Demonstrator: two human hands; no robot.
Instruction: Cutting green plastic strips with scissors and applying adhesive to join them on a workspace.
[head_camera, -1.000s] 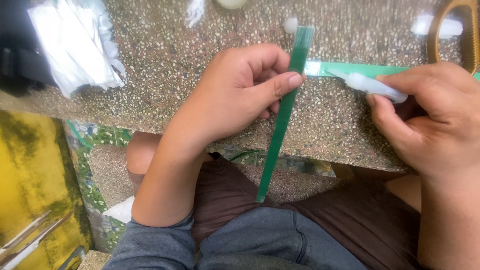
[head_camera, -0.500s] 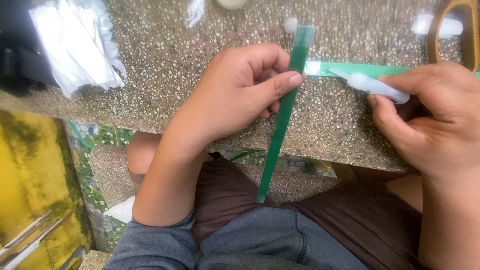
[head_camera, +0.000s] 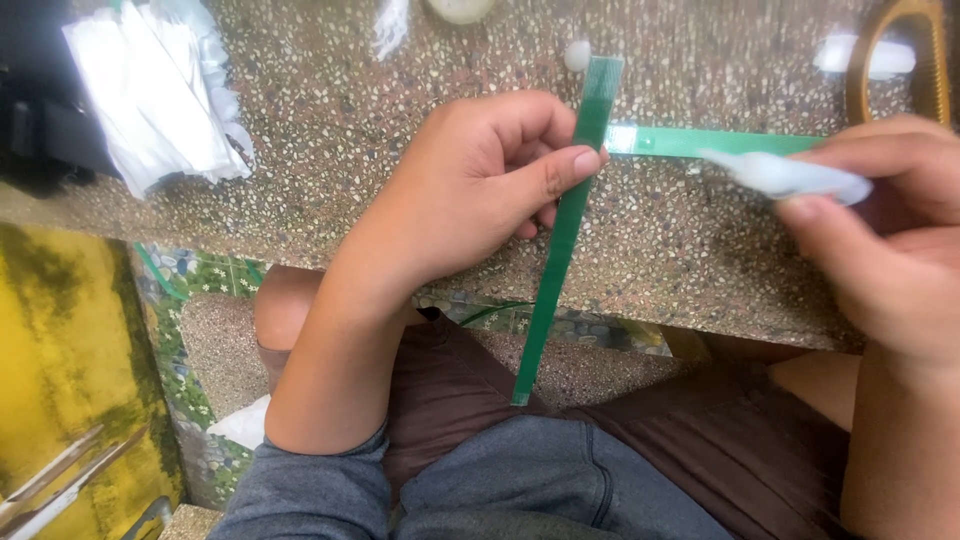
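My left hand (head_camera: 480, 190) pinches a long green strip (head_camera: 560, 250) that runs from the speckled stone tabletop (head_camera: 400, 130) down over its front edge toward my lap. A second green strip (head_camera: 700, 142) lies flat on the stone, meeting the first at a right angle with a pale patch at the joint. My right hand (head_camera: 880, 250) grips a small white tube (head_camera: 790, 175), its tip over the second strip, some way right of the joint.
A bundle of white plastic wrappers (head_camera: 160, 90) lies at the table's far left. A brown curved handle (head_camera: 900, 60) and a white scrap (head_camera: 865, 55) sit at the far right. Small white bits (head_camera: 577, 55) rest near the strip's top. My knees are below the edge.
My right hand with the white tube has drawn back to the right, away from the joint of the two strips. The left hand keeps its hold.
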